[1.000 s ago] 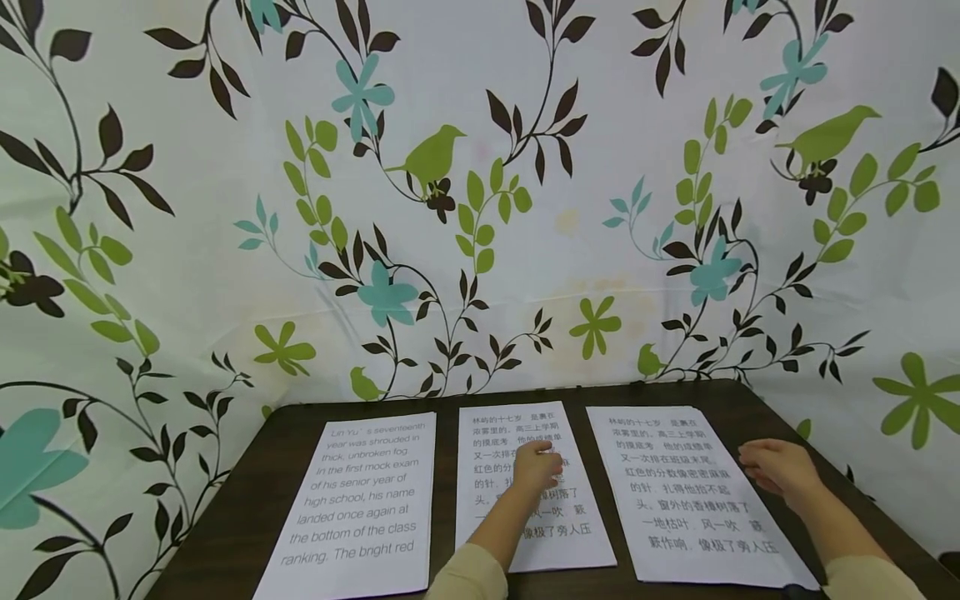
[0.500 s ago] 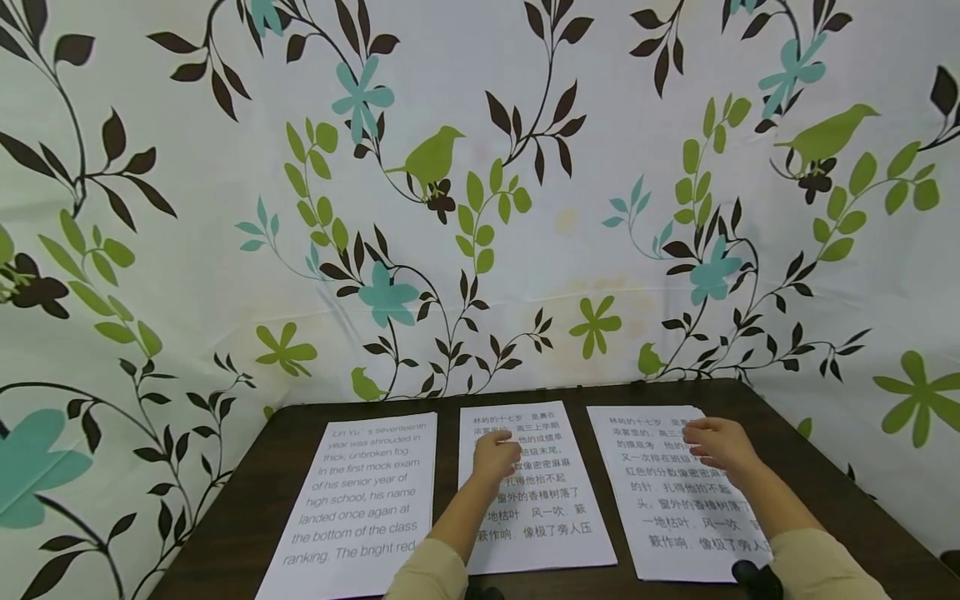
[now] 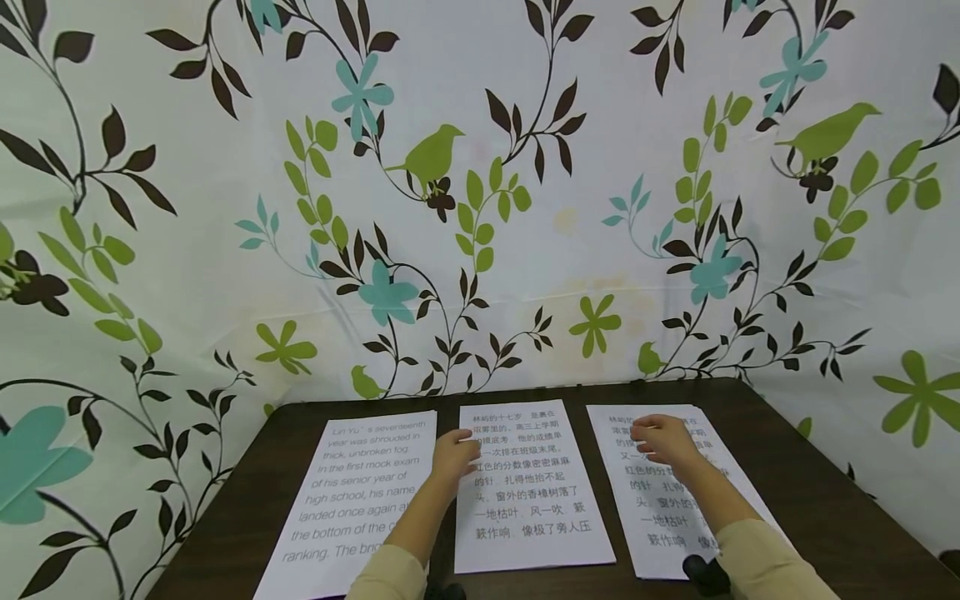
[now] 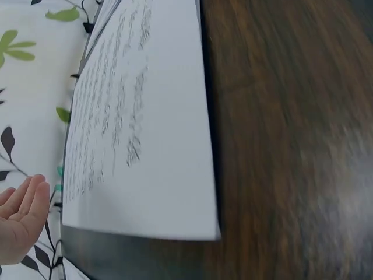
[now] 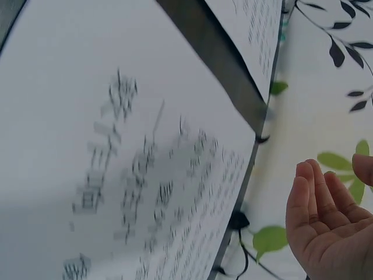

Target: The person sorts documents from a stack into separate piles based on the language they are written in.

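Observation:
Three stacks of printed white paper lie side by side on a dark wooden table. English text covers the left stack [image 3: 352, 500]; the middle stack [image 3: 536, 500] and the right stack [image 3: 645, 500] bear Chinese characters. My left hand [image 3: 455, 457] hovers over the gap between the left and middle stacks, fingers loosely bent and holding nothing. Above the upper part of the right stack is my right hand [image 3: 663, 439], likewise holding nothing. In the right wrist view the right hand's fingers [image 5: 315, 198] are relaxed, palm showing. Both hands look raised off the paper.
The dark table [image 3: 247, 483] ends at the back against a white cloth [image 3: 495, 333] printed with leaves, flowers and birds. Small black clips [image 5: 239, 220] sit along the table's back edge. A black device [image 3: 705, 575] is at the right wrist.
Both hands have moved left: the left from over the middle stack to its left edge, the right from beyond the right stack's right edge to above that stack. The papers stay put.

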The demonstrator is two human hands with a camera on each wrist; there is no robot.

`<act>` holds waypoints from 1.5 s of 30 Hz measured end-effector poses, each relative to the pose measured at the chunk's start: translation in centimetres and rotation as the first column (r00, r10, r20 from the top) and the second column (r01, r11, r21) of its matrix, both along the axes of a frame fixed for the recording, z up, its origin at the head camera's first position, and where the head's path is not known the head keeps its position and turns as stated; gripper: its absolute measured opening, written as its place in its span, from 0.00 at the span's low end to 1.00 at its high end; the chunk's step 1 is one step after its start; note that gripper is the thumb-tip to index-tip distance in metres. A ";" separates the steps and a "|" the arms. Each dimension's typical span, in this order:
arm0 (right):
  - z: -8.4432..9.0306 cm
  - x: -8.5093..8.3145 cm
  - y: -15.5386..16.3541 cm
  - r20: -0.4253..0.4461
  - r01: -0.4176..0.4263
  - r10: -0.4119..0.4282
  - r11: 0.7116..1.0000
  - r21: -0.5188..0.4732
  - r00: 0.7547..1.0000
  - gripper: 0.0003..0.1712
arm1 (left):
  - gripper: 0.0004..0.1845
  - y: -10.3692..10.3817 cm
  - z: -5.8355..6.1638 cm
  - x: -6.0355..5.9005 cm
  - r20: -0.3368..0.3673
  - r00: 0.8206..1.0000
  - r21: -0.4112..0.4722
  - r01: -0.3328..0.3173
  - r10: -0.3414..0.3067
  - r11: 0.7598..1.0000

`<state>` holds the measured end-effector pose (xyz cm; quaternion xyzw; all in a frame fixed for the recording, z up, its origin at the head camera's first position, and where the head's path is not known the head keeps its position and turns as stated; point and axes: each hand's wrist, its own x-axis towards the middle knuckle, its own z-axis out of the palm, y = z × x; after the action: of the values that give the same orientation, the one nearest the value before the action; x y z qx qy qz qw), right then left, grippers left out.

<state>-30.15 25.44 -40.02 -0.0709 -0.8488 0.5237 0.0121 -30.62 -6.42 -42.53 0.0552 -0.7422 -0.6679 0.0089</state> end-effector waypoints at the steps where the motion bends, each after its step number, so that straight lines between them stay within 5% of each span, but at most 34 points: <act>1: 0.6 0.5 -0.8 -0.001 -0.006 0.006 1.000 -0.004 1.000 0.23 | 0.23 -0.3 -0.1 0.0 -0.002 1.000 0.004 -0.003 0.003 1.000; 10: -0.9 0.5 -3.7 0.054 -0.005 0.007 0.999 -0.034 0.999 0.19 | 0.23 -2.6 -0.8 0.1 0.056 0.997 -0.007 -0.046 0.046 0.999; 22: -2.6 1.4 -5.8 0.139 -0.062 0.075 0.993 -0.097 0.987 0.22 | 0.23 -2.8 -1.9 0.7 0.148 0.986 -0.088 -0.065 0.077 0.994; 32: -3.4 1.2 -6.7 0.140 -0.042 0.060 0.991 -0.131 0.988 0.20 | 0.22 -2.6 -1.9 1.0 0.132 0.990 -0.064 -0.049 0.057 0.997; 40: -2.9 1.3 -6.9 0.114 -0.046 0.056 0.995 -0.086 0.992 0.20 | 0.22 -2.8 -1.6 0.7 0.106 0.991 -0.087 -0.075 0.084 0.993; 45: -2.3 1.3 -7.1 0.070 -0.038 0.044 0.996 -0.085 0.997 0.19 | 0.20 -2.4 -1.5 0.6 0.075 0.989 -0.028 -0.125 0.126 0.992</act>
<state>-28.87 18.31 -42.36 -0.0727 -0.8273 0.5561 -0.0321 -29.98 -8.87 -44.00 0.1273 -0.7447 -0.6547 0.0231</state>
